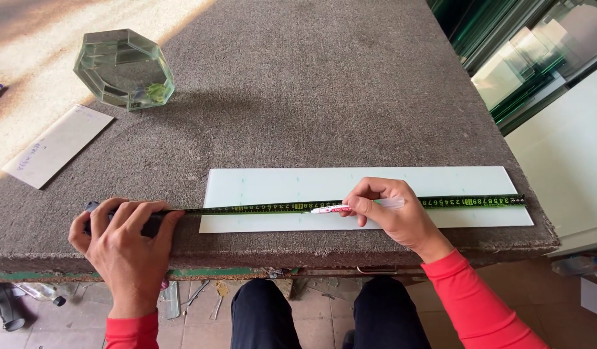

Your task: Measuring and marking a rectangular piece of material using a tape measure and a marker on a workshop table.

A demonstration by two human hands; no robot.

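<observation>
Left hand (127, 249) clenched, right hand (392, 213) pinching.

Premises are a glass-cutting workshop. Evidence: a large work table (298, 84) covered in grey felt-like carpet, with a long pale glass strip (376, 181) lying flat on it under a stretched measuring tape (260, 208); a thick octagonal glass block (124, 68) and a small offcut pane (58, 145) on the same surface; and stacked green-edged glass sheets (524, 58) standing on edge to the right of the table. Below the table edge, a tiled floor (201, 304) carries scattered scraps and small tools
</observation>
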